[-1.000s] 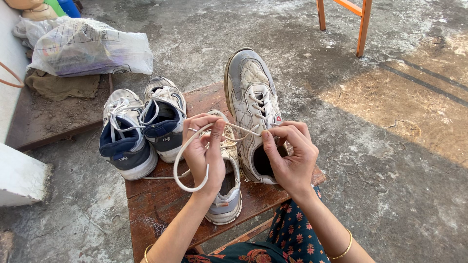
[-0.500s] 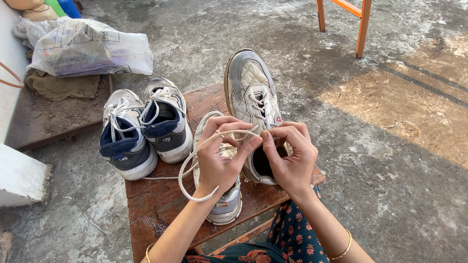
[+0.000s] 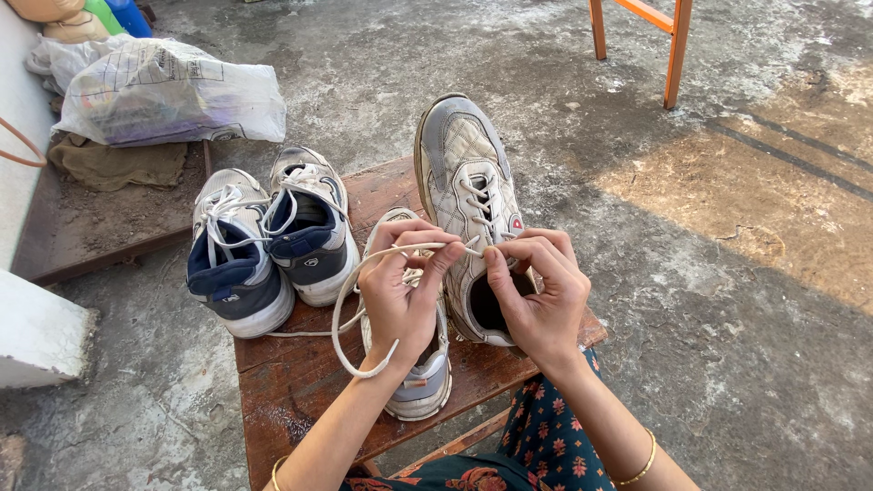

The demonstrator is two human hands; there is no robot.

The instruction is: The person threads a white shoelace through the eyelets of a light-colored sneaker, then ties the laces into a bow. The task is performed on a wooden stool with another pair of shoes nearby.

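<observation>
Spanning both hands (image 3: 473,291): white shoelace (image 3: 350,300)

A long cream-white cotton shoelace (image 3: 350,314) loops slack off a worn grey-and-white quilted sneaker (image 3: 468,173), which lies tilted on its side, toe pointing away, upon the reddish wooden bench (image 3: 291,377).
</observation>
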